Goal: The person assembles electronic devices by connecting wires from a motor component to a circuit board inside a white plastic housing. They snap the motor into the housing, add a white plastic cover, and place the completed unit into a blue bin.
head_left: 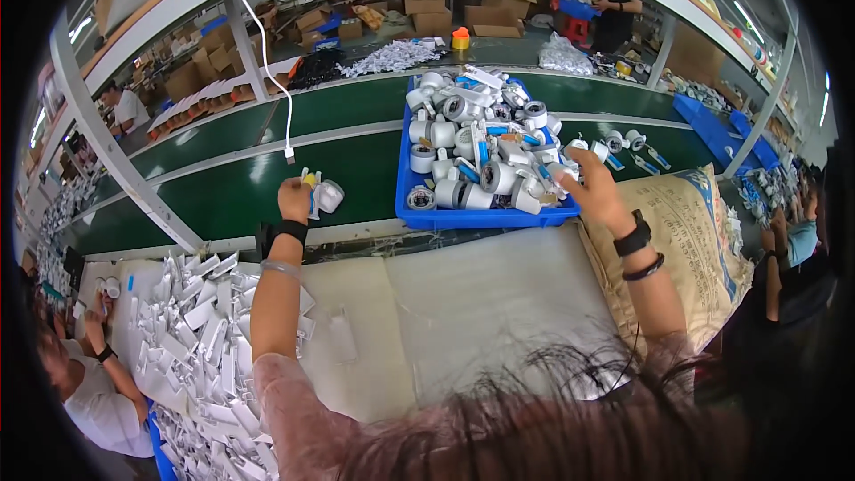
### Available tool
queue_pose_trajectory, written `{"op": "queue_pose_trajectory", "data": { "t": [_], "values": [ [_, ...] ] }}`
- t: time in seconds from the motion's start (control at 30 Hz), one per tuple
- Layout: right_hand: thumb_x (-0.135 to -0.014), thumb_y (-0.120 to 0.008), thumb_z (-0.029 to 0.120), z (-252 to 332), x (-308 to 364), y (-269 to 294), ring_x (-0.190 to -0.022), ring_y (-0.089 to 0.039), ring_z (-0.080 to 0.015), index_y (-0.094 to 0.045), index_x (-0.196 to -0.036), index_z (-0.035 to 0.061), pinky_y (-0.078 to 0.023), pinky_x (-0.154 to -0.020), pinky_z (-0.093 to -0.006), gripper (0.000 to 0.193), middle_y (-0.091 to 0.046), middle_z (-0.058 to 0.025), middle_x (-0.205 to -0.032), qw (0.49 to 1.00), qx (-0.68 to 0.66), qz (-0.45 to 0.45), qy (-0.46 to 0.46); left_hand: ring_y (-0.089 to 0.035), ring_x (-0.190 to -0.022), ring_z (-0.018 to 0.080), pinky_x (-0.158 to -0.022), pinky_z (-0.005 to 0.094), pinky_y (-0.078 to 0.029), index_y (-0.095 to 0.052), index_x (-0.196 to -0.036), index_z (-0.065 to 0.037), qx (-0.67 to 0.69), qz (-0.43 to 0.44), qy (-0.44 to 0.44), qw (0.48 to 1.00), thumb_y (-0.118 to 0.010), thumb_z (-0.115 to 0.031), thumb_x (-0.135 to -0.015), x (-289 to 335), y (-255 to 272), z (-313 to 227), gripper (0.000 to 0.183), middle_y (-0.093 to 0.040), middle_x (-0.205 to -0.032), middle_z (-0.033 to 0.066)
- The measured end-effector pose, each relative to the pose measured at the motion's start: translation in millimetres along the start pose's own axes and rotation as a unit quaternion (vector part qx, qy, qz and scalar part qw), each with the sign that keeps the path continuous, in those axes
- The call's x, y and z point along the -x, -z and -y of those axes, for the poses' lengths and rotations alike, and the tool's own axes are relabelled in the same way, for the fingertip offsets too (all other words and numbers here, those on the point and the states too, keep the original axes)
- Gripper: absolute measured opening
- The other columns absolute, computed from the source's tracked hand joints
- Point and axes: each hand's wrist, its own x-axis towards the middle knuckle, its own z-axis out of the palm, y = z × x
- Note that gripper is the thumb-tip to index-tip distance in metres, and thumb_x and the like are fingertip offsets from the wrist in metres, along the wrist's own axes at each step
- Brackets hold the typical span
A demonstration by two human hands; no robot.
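Note:
My left hand [295,200] is closed on a white plastic unit [330,196] with a round head, held over the green conveyor belt. Something yellow shows at its fingertips. A blue tray [481,221] heaped with similar white round-headed units [499,178], some with bright blue strips, sits on the far side of the bench. At the tray's right rim is my right hand [598,191], thumb and fingers apart. Its fingertips reach over the units at that corner; whether they touch one is hard to see.
White plastic pieces [209,330] lie piled at the left. A printed sack [663,240] stands right of the tray. A white cable [287,107] hangs above the green belt [356,160]. Loose units [655,158] lie on the belt at right. Co-workers [111,392] sit at both sides.

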Motion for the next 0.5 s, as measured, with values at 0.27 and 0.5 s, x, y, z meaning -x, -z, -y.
{"op": "queue_pose_trajectory", "data": {
  "t": [0.27,0.5],
  "values": [
    [-0.09,-0.042,0.065,-128,-47,-35,-0.093,-0.063,-0.0271,-0.056,-0.113,-0.0111,-0.051,-0.071,-0.0381,0.08,-0.065,-0.0186,-0.097,0.918,-0.128,0.153,-0.342,-0.061,-0.098,0.0389,-0.087,0.0432,-0.049,-0.056,-0.117,0.001,-0.143,0.223,-0.112,0.958,-0.064,-0.03,-0.081,68,-114,-79,0.048,-0.064,-0.102,0.0222],
    [-0.091,-0.037,0.064,-152,-48,-71,-0.104,-0.061,-0.0351,-0.056,-0.115,-0.0115,-0.047,-0.087,-0.0392,0.081,-0.063,-0.0264,-0.107,0.909,-0.096,0.068,-0.399,-0.059,-0.104,0.0429,-0.089,0.0454,-0.047,-0.058,-0.101,0.006,-0.196,0.296,-0.037,0.934,-0.061,-0.019,-0.079,55,-175,-95,0.034,-0.061,-0.107,0.0293]
  ]
}}
